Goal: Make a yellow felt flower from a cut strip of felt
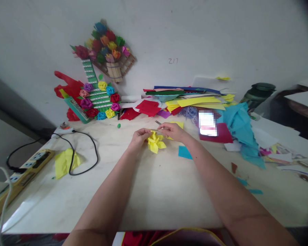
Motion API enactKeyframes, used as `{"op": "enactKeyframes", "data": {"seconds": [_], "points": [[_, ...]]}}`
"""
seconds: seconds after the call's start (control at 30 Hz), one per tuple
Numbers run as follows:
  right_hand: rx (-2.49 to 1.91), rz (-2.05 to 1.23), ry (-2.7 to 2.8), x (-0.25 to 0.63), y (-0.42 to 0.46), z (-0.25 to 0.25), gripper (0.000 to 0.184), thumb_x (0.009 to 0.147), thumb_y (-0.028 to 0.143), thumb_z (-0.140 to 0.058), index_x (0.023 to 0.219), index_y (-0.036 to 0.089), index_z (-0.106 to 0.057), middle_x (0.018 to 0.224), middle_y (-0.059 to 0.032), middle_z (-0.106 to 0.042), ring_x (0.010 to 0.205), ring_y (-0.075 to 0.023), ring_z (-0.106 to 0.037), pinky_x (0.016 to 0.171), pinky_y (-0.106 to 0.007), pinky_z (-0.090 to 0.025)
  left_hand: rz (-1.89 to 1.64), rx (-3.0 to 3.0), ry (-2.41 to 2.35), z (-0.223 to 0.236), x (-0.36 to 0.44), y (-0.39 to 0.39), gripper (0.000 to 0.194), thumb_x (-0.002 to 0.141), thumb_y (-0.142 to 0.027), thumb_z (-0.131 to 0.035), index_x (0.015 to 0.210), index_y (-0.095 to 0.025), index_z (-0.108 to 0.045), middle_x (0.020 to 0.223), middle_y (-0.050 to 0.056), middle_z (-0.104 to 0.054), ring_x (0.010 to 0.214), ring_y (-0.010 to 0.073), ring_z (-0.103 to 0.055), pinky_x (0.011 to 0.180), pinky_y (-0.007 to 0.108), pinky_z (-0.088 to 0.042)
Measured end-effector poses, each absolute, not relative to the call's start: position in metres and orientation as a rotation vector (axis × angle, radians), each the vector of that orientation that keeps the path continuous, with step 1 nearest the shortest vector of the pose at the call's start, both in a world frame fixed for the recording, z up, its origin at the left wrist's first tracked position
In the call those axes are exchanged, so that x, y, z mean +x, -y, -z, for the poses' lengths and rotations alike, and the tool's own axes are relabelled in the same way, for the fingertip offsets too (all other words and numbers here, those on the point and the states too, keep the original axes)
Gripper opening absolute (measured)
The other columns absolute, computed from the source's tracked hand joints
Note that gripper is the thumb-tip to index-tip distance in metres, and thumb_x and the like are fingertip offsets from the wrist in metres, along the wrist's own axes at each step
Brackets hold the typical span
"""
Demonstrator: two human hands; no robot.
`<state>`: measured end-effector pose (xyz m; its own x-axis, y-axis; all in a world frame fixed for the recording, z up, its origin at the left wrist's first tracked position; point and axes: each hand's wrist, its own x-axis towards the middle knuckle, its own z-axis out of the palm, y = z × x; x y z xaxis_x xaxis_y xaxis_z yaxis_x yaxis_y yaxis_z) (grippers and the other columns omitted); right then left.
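Your left hand (pixel 141 136) pinched a yellow flower (pixel 156 142), petals made, your right hand (pixel 172 131) pinched a thin thing (pixel 156 130), and blue paper (pixel 184 152) lay unused.

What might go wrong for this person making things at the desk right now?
The yellow flower has thin, flared petals, so too firm a squeeze from the left grip might crease them. The blue paper is partly hidden by the right forearm, so a sweep could shift it. The black cord loops over loose yellow paper; a tug might drag it.
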<state>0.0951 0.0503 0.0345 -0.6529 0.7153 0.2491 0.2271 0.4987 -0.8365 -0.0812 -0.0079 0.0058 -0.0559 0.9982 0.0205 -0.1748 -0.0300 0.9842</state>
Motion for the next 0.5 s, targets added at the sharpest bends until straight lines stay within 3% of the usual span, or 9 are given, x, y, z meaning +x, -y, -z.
{"op": "enactKeyframes", "data": {"seconds": [0.1,0.23,0.5], "points": [[-0.781,-1.137,2.19,0.0954,-0.047,-0.0356,0.038,0.071,0.038,-0.048,0.103,0.018,-0.056,0.053,0.0051,-0.042,0.047,-0.0061,-0.037,0.049,-0.019,-0.033,-1.342,1.059,-1.112,-0.0062,-0.0814,0.0076,0.022,0.058,-0.031,-0.063,0.07,-0.015,-0.055,0.059,0.001,-0.059,0.05,0.0123,-0.053,0.048,0.024,-0.038],[-0.794,-1.077,2.255,0.0957,-0.0439,-0.0375,0.038,0.073,0.034,-0.047,0.107,0.02,-0.056,0.066,0.0011,-0.055,0.055,-0.0069,-0.044,0.055,-0.02,-0.038,-1.346,1.048,-1.124,-0.0071,-0.0814,0.0078,0.019,0.057,-0.028,-0.063,0.07,-0.016,-0.055,0.059,0.0,-0.059,0.05,0.0119,-0.053,0.047,0.024,-0.037],[-0.729,-1.014,2.33,0.096,-0.0456,-0.0386,0.035,0.077,0.032,-0.043,0.108,0.024,-0.056,0.099,-0.0007,-0.061,0.086,-0.0136,-0.055,0.074,-0.025,-0.043,-1.35,1.13,-1.133,-0.0099,-0.08,0.011,0.021,0.059,-0.033,-0.061,0.07,-0.015,-0.057,0.06,0.0,-0.058,0.049,0.0101,-0.051,0.047,0.022,-0.036]]}}
